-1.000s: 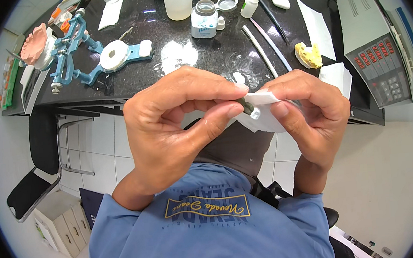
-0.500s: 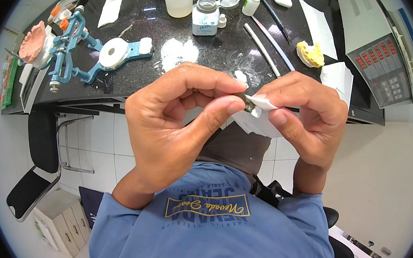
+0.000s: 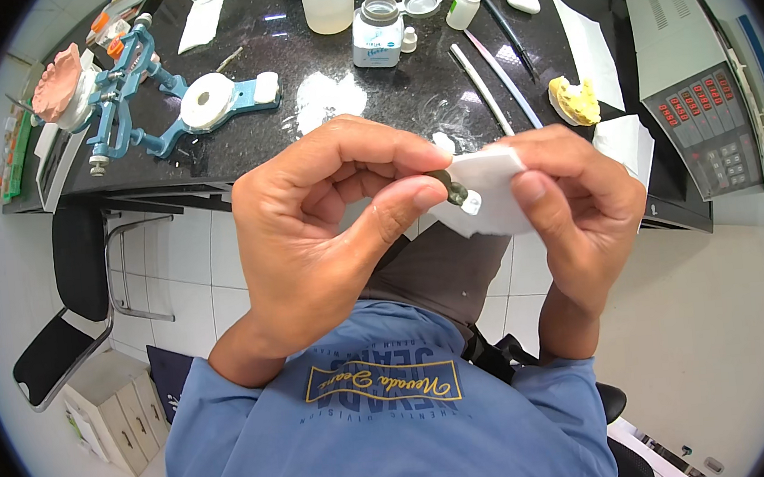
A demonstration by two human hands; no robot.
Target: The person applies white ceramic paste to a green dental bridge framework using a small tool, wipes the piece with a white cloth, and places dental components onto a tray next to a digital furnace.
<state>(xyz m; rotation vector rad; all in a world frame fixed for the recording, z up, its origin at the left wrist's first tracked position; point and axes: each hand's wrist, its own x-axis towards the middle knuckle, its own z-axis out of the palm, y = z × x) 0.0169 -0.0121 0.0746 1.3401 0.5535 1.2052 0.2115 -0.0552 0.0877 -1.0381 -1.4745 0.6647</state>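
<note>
Between the thumb and index finger of my left hand (image 3: 327, 234) is a small dark greenish dental piece (image 3: 453, 189) with a white tip (image 3: 470, 201). My right hand (image 3: 584, 212) grips a white sheet of tissue or paper (image 3: 496, 188), which spreads just behind and beside the piece. On the dark counter (image 3: 338, 156) beyond my hands lie white powder (image 3: 329, 99), an open jar (image 3: 376, 39) and some long slim tools (image 3: 502, 78).
A blue articulator (image 3: 125, 106) with a pink cast (image 3: 58, 85) stands at left, a yellow cast (image 3: 573, 101) at right beside a control unit (image 3: 687, 94). Cups, bottles and baskets line the back. A black chair (image 3: 80, 265) is below left.
My right thumb and fingers have risen, and the white sheet has opened out from its narrow fold near the piece into a broader flat face. My left hand has shifted slightly.
</note>
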